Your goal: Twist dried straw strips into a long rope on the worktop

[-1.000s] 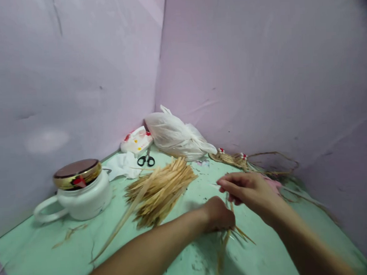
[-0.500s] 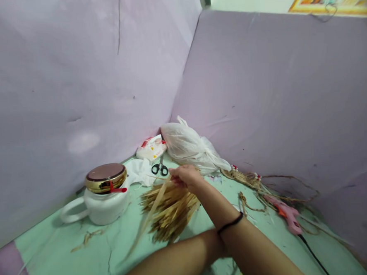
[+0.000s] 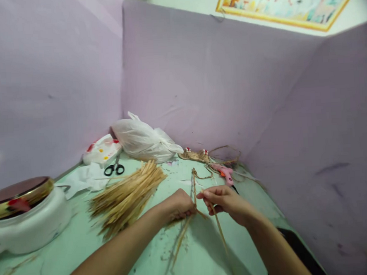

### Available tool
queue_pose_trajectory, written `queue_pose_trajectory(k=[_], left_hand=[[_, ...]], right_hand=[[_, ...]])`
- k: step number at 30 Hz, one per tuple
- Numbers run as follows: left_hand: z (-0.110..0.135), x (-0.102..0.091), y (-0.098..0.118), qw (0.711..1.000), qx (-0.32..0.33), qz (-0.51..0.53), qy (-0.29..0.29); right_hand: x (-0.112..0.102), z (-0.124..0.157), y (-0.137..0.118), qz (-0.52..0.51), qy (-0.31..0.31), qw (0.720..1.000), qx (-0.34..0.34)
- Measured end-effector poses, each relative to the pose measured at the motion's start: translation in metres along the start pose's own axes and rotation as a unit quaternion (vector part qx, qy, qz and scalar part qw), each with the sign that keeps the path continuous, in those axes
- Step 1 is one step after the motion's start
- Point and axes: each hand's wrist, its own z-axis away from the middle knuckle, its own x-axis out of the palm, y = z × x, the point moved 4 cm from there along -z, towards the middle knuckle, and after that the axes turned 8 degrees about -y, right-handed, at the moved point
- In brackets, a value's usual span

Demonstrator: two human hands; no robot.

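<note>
My left hand (image 3: 181, 203) is closed around the lower end of a thin straw braid (image 3: 194, 185), which stretches away from me over the table. Loose ends of straw hang out below that fist. Just right of it, my right hand (image 3: 227, 202) pinches a straw strip (image 3: 219, 228) between thumb and fingers, with its tail dangling toward me. To the left of both hands lies a fanned bundle of dry straw strips (image 3: 132, 194).
Black-handled scissors (image 3: 114, 169), a tissue pack (image 3: 102, 150) and a knotted white plastic bag (image 3: 144, 140) sit by the corner. A lidded white mug (image 3: 30, 227) stands at left. At the back right are a pink glue gun (image 3: 224, 172) and a woven straw piece (image 3: 193, 155).
My view has turned right. My right hand has come from the straw bundle with a strip to beside my left hand; the arms no longer cross.
</note>
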Motion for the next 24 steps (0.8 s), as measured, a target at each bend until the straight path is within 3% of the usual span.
queue_pose_trajectory(k=[4, 9, 12, 24], left_hand=[[0.006, 0.002, 0.007, 1.000, 0.000, 0.004, -0.021], [-0.001, 0.002, 0.003, 0.998, -0.001, 0.012, -0.054], [-0.005, 0.002, 0.000, 0.998, -0.005, 0.017, -0.063], [-0.003, 0.003, 0.003, 0.998, 0.003, 0.029, -0.059]], right_hand=[[-0.005, -0.006, 0.036, 0.009, 0.061, 0.998, 0.028], [-0.010, -0.012, 0.049, -0.067, 0.098, 0.991, 0.060], [-0.013, -0.011, 0.051, -0.062, 0.128, 0.988, 0.067], [-0.001, -0.007, 0.048, -0.041, 0.091, 0.990, 0.102]])
